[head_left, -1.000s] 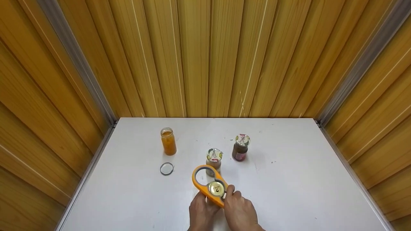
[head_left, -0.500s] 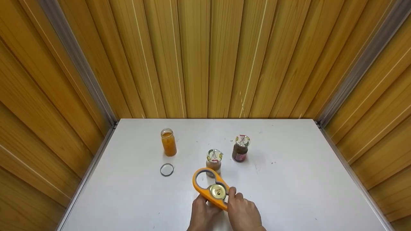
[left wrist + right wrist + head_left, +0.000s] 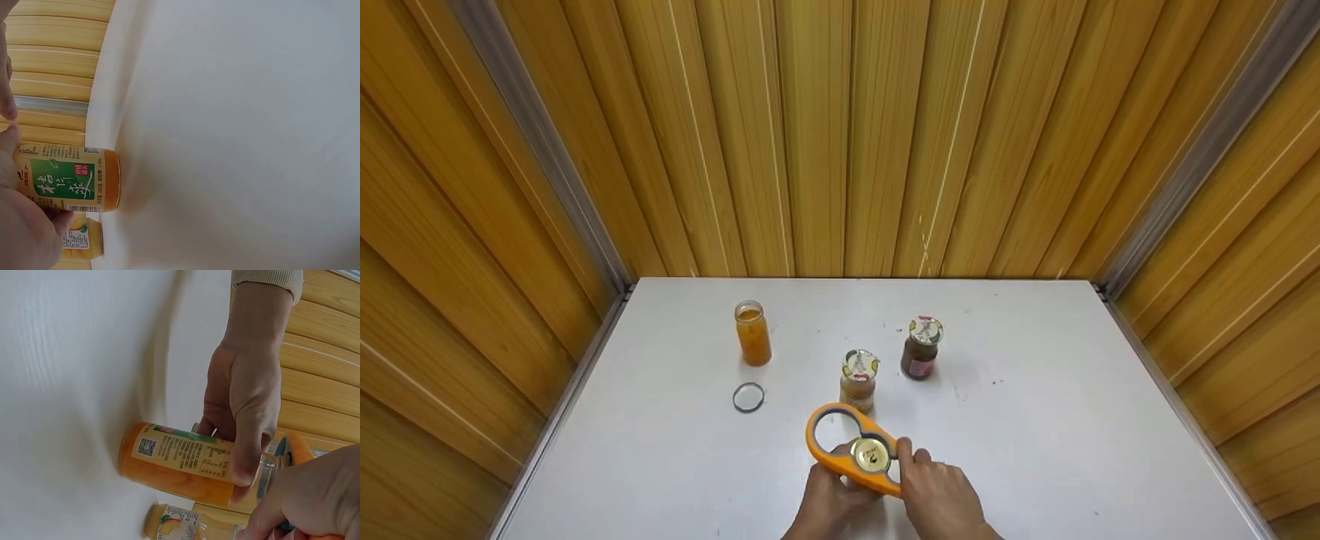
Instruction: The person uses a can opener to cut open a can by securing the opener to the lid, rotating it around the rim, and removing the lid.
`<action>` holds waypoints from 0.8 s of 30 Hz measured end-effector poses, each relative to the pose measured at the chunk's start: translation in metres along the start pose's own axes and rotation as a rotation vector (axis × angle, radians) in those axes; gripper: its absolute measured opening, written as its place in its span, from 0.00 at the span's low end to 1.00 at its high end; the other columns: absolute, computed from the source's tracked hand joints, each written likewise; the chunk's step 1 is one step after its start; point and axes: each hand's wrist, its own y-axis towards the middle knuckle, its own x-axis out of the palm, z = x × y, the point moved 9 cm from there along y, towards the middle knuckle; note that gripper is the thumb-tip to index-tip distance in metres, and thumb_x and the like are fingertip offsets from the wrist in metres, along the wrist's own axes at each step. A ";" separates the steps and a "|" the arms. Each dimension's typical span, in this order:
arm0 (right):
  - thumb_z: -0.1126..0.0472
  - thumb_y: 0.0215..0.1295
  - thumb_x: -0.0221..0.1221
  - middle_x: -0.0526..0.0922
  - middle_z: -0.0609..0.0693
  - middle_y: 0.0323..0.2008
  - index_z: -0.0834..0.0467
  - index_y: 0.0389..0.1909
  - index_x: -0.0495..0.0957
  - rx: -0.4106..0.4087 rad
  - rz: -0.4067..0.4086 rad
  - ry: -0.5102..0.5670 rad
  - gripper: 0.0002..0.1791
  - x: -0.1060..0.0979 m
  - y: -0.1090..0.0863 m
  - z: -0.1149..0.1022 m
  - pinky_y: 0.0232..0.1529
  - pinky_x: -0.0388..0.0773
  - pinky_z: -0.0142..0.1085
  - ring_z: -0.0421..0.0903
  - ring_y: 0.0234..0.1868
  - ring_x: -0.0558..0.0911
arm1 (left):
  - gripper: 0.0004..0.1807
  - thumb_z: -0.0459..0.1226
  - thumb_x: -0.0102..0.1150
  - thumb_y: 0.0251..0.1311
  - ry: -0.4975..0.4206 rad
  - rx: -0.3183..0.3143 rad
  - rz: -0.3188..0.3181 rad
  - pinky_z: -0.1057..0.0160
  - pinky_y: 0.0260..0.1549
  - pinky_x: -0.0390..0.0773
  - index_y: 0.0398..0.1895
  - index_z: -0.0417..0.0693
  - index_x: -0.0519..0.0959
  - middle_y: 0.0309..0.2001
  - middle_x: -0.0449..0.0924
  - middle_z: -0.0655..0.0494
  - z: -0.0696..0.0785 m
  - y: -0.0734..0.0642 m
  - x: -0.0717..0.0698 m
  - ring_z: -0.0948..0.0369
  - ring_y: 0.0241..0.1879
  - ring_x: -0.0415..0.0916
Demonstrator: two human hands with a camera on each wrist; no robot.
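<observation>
In the head view, an orange jar opener [image 3: 814, 439] with grey-lined holes sits over the gold lid [image 3: 870, 454] of a jar. My right hand [image 3: 943, 491] grips the opener's near right end. Below it, my left hand [image 3: 829, 499] holds the jar's body. The left wrist view shows that jar [image 3: 67, 177], orange-filled with a cream and green label, its base at the white table. Left fingers and thumb wrap around the glass in the right wrist view. Just beyond the opener stands a pale jar [image 3: 858, 386] with a patterned lid.
An open jar of orange contents [image 3: 754, 337] stands at the back left of the white table [image 3: 660, 465]. A loose lid [image 3: 748, 397] lies in front of it. Toward the right stands a dark jar [image 3: 920, 352] with a patterned lid. Wood-look panels [image 3: 810, 135] enclose the table.
The opener has turned counterclockwise, seen from above, its gripped end swinging right with my right hand. The opener, lid and hands sit slightly lower in the head view. My left hand keeps its hold.
</observation>
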 end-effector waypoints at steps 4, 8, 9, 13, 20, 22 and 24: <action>0.64 0.49 0.78 0.70 0.48 0.21 0.58 0.47 0.68 -0.048 -0.033 0.023 0.30 0.003 0.003 0.004 0.12 0.72 0.35 0.42 0.14 0.70 | 0.36 0.43 0.84 0.46 -0.076 0.006 -0.047 0.35 0.73 0.55 0.62 0.61 0.80 0.60 0.82 0.64 -0.001 0.001 0.001 0.55 0.66 0.72; 0.65 0.50 0.77 0.71 0.48 0.21 0.57 0.47 0.70 -0.100 -0.039 0.044 0.29 0.005 0.006 0.007 0.13 0.72 0.34 0.42 0.15 0.71 | 0.35 0.42 0.84 0.46 -0.160 0.019 -0.095 0.34 0.74 0.50 0.61 0.64 0.81 0.60 0.82 0.65 0.001 0.002 0.002 0.58 0.66 0.72; 0.66 0.50 0.77 0.72 0.47 0.21 0.57 0.46 0.70 -0.119 -0.027 0.040 0.28 0.004 0.006 0.008 0.13 0.71 0.34 0.41 0.15 0.72 | 0.35 0.41 0.83 0.46 -0.176 0.027 -0.115 0.34 0.74 0.50 0.61 0.64 0.82 0.60 0.82 0.65 0.001 0.002 0.003 0.58 0.66 0.72; 0.67 0.51 0.76 0.73 0.46 0.22 0.55 0.47 0.70 -0.182 -0.028 0.053 0.27 0.003 0.007 0.009 0.14 0.72 0.32 0.40 0.15 0.73 | 0.35 0.38 0.82 0.48 -0.201 0.021 -0.214 0.36 0.73 0.54 0.63 0.60 0.81 0.61 0.82 0.62 -0.001 0.004 0.004 0.59 0.64 0.74; 0.67 0.51 0.75 0.74 0.45 0.23 0.53 0.48 0.71 -0.273 -0.010 0.083 0.28 0.002 0.009 0.013 0.15 0.70 0.32 0.40 0.15 0.71 | 0.32 0.36 0.76 0.57 -0.047 0.060 -0.434 0.58 0.67 0.70 0.67 0.56 0.78 0.60 0.82 0.63 0.004 0.009 0.006 0.63 0.59 0.77; 0.68 0.50 0.74 0.74 0.44 0.23 0.53 0.48 0.71 -0.308 0.025 0.081 0.27 0.001 0.009 0.013 0.15 0.69 0.32 0.40 0.15 0.71 | 0.31 0.37 0.74 0.60 -0.023 0.098 -0.508 0.62 0.67 0.70 0.68 0.55 0.77 0.60 0.82 0.64 0.008 0.008 0.007 0.64 0.59 0.77; 0.69 0.50 0.73 0.75 0.44 0.23 0.53 0.47 0.71 -0.339 0.048 0.076 0.27 0.000 0.009 0.013 0.15 0.68 0.32 0.40 0.15 0.72 | 0.30 0.39 0.72 0.62 -0.011 0.160 -0.579 0.63 0.67 0.69 0.69 0.52 0.76 0.61 0.81 0.64 0.011 0.006 0.008 0.64 0.61 0.76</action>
